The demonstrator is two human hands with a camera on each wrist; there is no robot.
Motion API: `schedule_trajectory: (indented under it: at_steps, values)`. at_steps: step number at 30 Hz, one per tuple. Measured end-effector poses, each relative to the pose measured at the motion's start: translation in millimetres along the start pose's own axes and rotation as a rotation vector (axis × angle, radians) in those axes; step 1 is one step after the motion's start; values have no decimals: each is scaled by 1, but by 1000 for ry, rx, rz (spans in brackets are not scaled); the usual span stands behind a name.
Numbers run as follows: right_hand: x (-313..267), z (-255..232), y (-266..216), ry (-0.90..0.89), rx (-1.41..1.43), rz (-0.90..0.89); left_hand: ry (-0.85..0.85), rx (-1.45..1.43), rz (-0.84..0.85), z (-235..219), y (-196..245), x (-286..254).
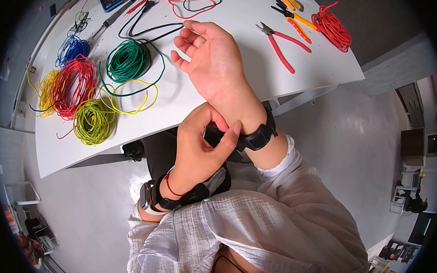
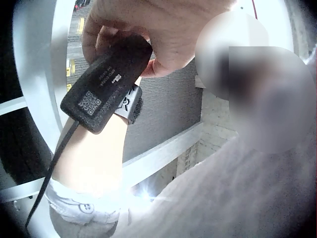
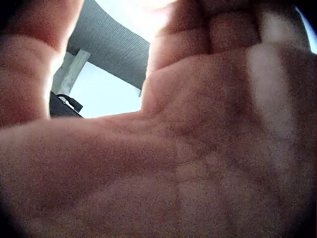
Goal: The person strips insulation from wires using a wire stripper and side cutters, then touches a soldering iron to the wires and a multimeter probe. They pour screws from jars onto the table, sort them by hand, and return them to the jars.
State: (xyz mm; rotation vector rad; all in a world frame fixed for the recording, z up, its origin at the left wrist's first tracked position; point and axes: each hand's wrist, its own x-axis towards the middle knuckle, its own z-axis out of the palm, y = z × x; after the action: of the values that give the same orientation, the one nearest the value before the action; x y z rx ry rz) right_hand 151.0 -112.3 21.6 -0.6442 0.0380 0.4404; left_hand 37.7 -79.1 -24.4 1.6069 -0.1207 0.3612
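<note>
In the head view my left hand [image 1: 196, 140] reaches across to the right wrist, thumb and index finger close together at its inner side. The left wrist view shows the fingers of that hand [image 2: 163, 29] curled round the end of a black wrist camera [image 2: 106, 84], a box with a QR label and a cable. A black strap [image 1: 258, 138] fastens it to the right wrist. My right hand [image 1: 214, 58] is raised palm up over the table's front edge, fingers relaxed and slightly bent, with nothing in it. Its palm [image 3: 198, 144] fills the right wrist view.
On the white table [image 1: 176, 91] at left lie coils of blue wire [image 1: 72, 51], red wire [image 1: 74, 87], green wire [image 1: 128, 61] and yellow-green wire [image 1: 95, 122]. Red-handled cutters [image 1: 283, 46], orange-handled pliers [image 1: 299, 23] and a red coil [image 1: 332, 28] lie at right. A soldering iron [image 1: 114, 17] lies behind.
</note>
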Motion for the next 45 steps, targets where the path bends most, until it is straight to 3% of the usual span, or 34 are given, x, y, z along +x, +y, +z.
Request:
schedule_trajectory:
  at_steps: [9, 31, 33, 40, 42, 45]
  values:
    - [0, -1, -1, -11, 60, 119, -10, -5, 4, 0, 1, 0]
    - [-3, 0, 2, -18, 34, 70, 41, 64, -45, 0, 0, -4]
    - [-2, -1, 1, -30, 45, 87, -69, 104, -65, -4, 0, -6]
    - [-1, -2, 3, 0, 42, 116, -93, 104, -94, -3, 1, -6]
    - [-1, -2, 3, -2, 43, 118, 14, 31, -49, 1, 1, -4]
    - [-1, -2, 3, -3, 47, 121, 12, 43, -35, 1, 1, -4]
